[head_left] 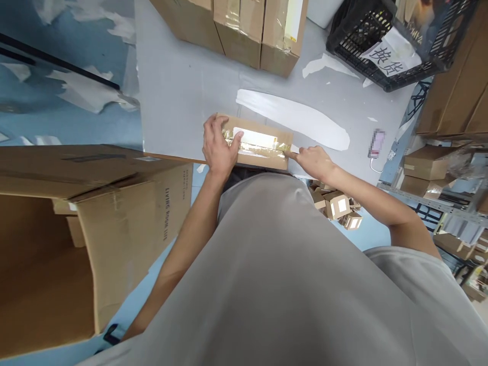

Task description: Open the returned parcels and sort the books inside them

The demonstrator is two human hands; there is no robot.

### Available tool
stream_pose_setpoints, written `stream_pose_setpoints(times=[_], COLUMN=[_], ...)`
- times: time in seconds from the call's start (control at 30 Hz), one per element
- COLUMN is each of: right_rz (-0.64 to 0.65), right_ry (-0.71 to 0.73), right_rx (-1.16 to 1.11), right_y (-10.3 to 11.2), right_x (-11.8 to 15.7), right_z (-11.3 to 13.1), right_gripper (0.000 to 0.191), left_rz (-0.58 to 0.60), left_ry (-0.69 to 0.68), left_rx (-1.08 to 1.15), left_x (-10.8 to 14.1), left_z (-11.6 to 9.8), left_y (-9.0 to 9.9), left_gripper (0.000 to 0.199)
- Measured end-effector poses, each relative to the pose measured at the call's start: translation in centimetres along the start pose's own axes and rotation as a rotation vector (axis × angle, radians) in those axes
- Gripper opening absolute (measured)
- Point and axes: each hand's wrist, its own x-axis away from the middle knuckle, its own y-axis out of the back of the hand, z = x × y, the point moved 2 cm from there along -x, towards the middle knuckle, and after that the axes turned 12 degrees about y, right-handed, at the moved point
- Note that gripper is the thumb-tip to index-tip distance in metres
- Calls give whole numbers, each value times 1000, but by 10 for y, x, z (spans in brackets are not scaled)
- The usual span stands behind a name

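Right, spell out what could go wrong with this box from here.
The small brown cardboard box sits right at the near edge of the grey tabletop, so it might slip off if the left hand slackened. Its shiny clear tape crosses the white paper label, so pulling the tape could tear the label.

White paper reads “换货”; large carton, “LIVING ROOM”.

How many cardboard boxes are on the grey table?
4: the small box at the left hand, then left carton, middle carton and right carton beyond it; more may be hidden.
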Motion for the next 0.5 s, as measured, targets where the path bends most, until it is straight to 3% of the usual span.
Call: stream_pose_setpoints(times=[0.27,0.43,0.5], right_rz=[-32,-116,-288], right_ry=[-46,-210,-320], right_rx=[-50,-234,-363], right_y=[-29,-77,-101], right_x=[16,40,42], right_z=[-10,-54,-68], right_gripper=[72,59,58], left_rz=[3,-16,-23], left_ry=[-28,-51,-51], left_rx=[4,-5,-8], left_x=[-2,-1,-1], left_z=[3,1,0], left_y=[-4,-3,-1], left_gripper=[72,71,70])
